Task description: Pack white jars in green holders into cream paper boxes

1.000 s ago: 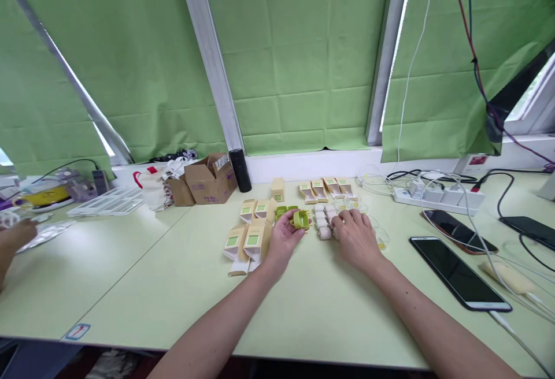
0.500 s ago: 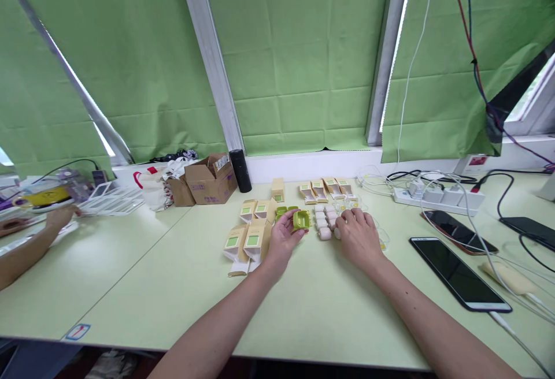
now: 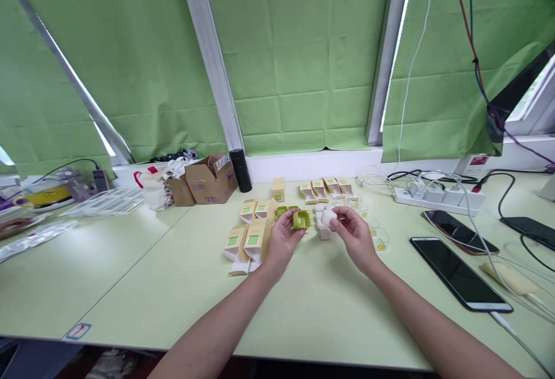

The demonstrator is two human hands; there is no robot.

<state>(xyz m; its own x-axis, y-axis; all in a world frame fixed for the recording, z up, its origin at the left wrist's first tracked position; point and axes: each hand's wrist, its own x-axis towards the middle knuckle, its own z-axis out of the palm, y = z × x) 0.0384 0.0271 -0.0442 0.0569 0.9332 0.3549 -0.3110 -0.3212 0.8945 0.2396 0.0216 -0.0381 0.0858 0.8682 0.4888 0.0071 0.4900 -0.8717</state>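
Observation:
My left hand is closed on a small green tub-like cover, its hollow side facing me. Between the fingertips of my right hand is a small white rounded case, raised just right of the green cover and apart from it. More white cases lie grouped on the table behind and below it, partly hidden. Behind my left hand are other green covers. Beside that hand stand several cream cartons with green labels and opened flaps. Clear plastic pieces with yellow spots lie right of my right hand.
More open cartons stand at the back. Farther left are a black cylinder and a cardboard box. To the right lie a phone, a power strip and cables. A co-worker's hand shows at far left.
My right hand has picked up a white case from the group and brought it left, closer to the green cover. My left hand stays put. The co-worker's nearer arm has left the view.

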